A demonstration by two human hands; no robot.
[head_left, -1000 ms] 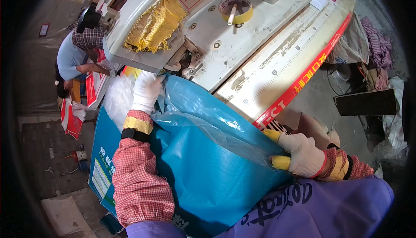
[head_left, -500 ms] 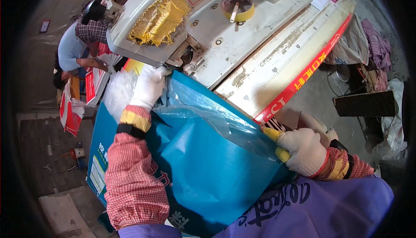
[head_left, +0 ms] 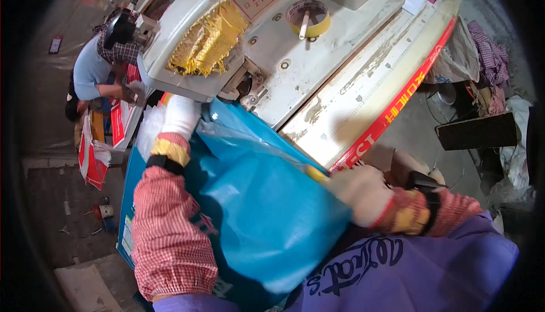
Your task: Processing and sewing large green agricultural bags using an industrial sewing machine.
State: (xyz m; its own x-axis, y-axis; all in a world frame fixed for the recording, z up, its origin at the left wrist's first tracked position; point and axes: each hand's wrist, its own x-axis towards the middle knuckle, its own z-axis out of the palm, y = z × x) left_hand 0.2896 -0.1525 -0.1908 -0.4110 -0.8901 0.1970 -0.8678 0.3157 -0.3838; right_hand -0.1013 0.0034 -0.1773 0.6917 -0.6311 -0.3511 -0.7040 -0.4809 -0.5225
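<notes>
A big blue woven sack with a clear plastic liner stands open-topped against a white sewing machine. My left hand, in a white glove and red checked sleeve, grips the sack's top edge right under the machine head. My right hand, gloved in white with yellow fingertips, pinches the same top edge at the near end. The edge is stretched between both hands.
A yellow cloth and a tape roll lie on the machine. A long white bench with a red strip runs to the right. Another person bends over red-and-white bags at the left. Rags and clutter lie at right.
My left hand has pushed the sack's edge further up under the machine head. My right hand has slid left along the edge and is blurred by motion.
</notes>
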